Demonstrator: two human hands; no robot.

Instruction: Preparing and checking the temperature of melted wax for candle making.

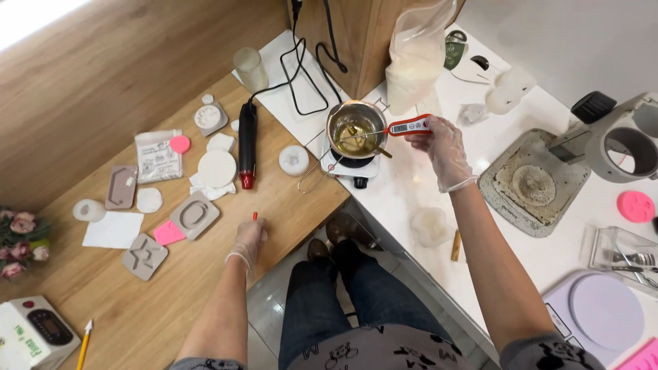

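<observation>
- Head view: the right hand [444, 147], in a thin clear glove, is gripping the red and white handle of a thermometer [408, 127], with fingers closed around it.
- The thermometer's thin metal probe is reaching left into a small steel pot [356, 127] holding yellowish liquid.
- The pot is sitting on a little white hotplate [351, 168], at the left edge of the white counter [418, 192].
- The left hand [250, 240], also gloved, is pinching a small red stick [255, 216] between narrow fingertips, over the near edge of the wooden table [157, 301].
- A black and red heat gun [247, 144] is lying on the table, left of the pot.
- Grey moulds [195, 215] and white discs [216, 168] are lying scattered farther left.
- A plastic bag [417, 55] of pale flakes is standing just beyond the pot.
</observation>
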